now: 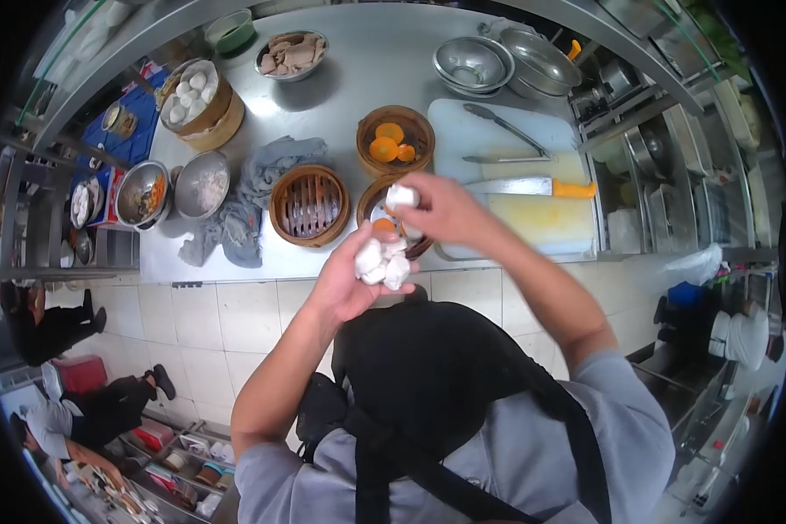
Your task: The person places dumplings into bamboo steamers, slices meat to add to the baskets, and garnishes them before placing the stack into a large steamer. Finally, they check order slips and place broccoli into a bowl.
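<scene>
Palm up, my left hand (343, 278) cups several small white buns (381, 264). My right hand (447, 208) pinches one white bun (401, 197) above a small bamboo steamer (366, 199). Inside that steamer, partly hidden by my hands, I see an orange carrot slice (383, 225) and something white. Just behind it stands a second bamboo steamer (362, 142) holding several orange carrot slices (384, 149). To the left, a third bamboo steamer (277, 208) shows its bare slatted base.
Right of the steamers lies a white cutting board (463, 131) with tongs (508, 131) and an orange-handled knife (532, 187). Grey cloths (275, 166), metal bowls (202, 185) and a tall steamer of white buns (223, 127) stand left. Another person (105, 410) is at lower left.
</scene>
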{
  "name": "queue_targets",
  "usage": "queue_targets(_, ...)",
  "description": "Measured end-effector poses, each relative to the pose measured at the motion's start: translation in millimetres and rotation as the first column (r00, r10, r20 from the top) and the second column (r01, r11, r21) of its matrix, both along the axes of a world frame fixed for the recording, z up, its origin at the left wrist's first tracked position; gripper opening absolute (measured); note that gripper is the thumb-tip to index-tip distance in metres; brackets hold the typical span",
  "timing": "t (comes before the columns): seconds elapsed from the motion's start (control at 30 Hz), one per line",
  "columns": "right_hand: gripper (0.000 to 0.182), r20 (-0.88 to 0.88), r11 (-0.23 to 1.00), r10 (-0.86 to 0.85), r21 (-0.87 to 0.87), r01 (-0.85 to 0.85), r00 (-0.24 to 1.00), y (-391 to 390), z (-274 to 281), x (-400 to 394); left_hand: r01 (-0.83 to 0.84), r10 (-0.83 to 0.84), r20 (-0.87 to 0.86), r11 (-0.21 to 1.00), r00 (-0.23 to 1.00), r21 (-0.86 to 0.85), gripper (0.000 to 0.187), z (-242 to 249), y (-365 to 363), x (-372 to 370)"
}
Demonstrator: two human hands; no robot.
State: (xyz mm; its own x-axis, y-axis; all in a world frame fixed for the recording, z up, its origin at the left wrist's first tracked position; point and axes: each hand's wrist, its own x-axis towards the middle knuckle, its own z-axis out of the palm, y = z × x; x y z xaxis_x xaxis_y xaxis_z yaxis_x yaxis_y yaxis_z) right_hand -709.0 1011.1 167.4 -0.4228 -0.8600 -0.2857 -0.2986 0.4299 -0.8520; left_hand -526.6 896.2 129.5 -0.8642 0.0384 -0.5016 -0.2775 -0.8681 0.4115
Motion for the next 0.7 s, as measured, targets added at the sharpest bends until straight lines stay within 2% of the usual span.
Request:
queue_targets(0.03, 0.036, -0.001, 1.000, 0.011, 0.001, -0.011, 1.000, -8.3, 0.5, -13.0, -0.039, 0.040, 0.038, 0.999, 0.999, -0.025, 0.051, 2.8, 2.5, 5.8)
queue_targets(0.07, 0.033, -0.231, 0.973, 0.227, 0.100, -0.209, 0.946, -18.9, 1.4, -26.5, -0.048, 0.049, 0.034, 0.998, 0.998, -0.027, 0.051, -0.6, 1.5, 12.5)
queue_targets(0.1, 0.030, -0.421, 0.901, 0.432, 0.238, -0.363, 0.797, -27.7, 2.6, -35.8, -0.071, 0.071, 0.047, 0.997, 0.996, 0.007, 0.051, -6.6, -1.2, 20.6)
queue_targets(0.13, 0.030, -0.430, 0.900, 0.434, 0.237, -0.365, 0.792, -39.6, 1.1, -39.0, -0.092, 0.090, 0.053, 0.995, 0.995, 0.041, 0.051, -8.8, -3.1, 27.0)
queue_targets(0.2, 0.030, -0.326, 0.637, 0.752, 0.582, -0.505, 0.573, -63.5, -8.4, -38.4, -0.127, 0.124, 0.097, 0.992, 0.988, 0.027, 0.052, -8.9, -4.8, 37.1)
queue_targets(0.23, 0.030, -0.325, 0.630, 0.759, 0.589, -0.507, 0.565, -66.3, -13.8, -37.2, -0.139, 0.135, 0.089, 0.989, 0.987, 0.046, 0.052, -10.4, -6.0, 41.9)
queue_targets(0.3, 0.033, -0.323, 0.520, 0.845, 0.682, -0.514, 0.426, -72.9, -17.6, -28.3, -0.160, 0.153, 0.085, 0.984, 0.985, 0.075, 0.053, -11.1, -8.0, 49.2)
queue_targets(0.33, 0.033, -0.317, 0.511, 0.851, 0.684, -0.520, 0.419, -73.9, -13.0, -25.7, -0.163, 0.156, 0.081, 0.983, 0.984, 0.087, 0.055, -8.8, -10.3, 51.2)
queue_targets(0.4, 0.038, -0.388, 0.669, 0.737, 0.536, -0.516, 0.553, -66.0, 1.3, -24.3, -0.175, 0.167, 0.081, 0.979, 0.983, 0.100, 0.056, -10.3, -15.6, 54.1)
queue_targets(0.43, 0.040, -0.472, 0.780, 0.626, 0.358, -0.514, 0.621, -57.7, 3.8, -16.8, -0.160, 0.154, 0.073, 0.983, 0.985, 0.091, 0.056, -13.6, -18.1, 52.6)
queue_targets(0.5, 0.041, -0.445, 0.831, 0.531, 0.110, -0.545, 0.721, -42.8, 14.5, 14.8, -0.107, 0.106, 0.026, 0.993, 0.994, 0.055, 0.058, -11.4, -21.0, 47.1)
queue_targets(0.6, 0.039, -0.420, 0.801, 0.561, 0.058, -0.596, 0.713, -27.3, 25.1, 57.6, -0.088, 0.088, 0.001, 0.996, 0.996, 0.027, 0.063, 0.2, -18.2, 31.6)
queue_targets(0.67, 0.037, -0.517, 0.821, 0.497, 0.019, -0.571, 0.697, -19.1, 11.3, 65.8, -0.034, 0.034, -0.006, 0.999, 0.999, 0.019, 0.065, 1.1, -16.5, 26.4)
queue_targets(0.7, 0.034, -0.475, 0.855, 0.446, -0.024, -0.517, 0.759, -16.6, 3.6, 67.1, -0.028, 0.028, 0.021, 1.000, 0.999, 0.010, 0.065, 1.6, -15.0, 24.2)
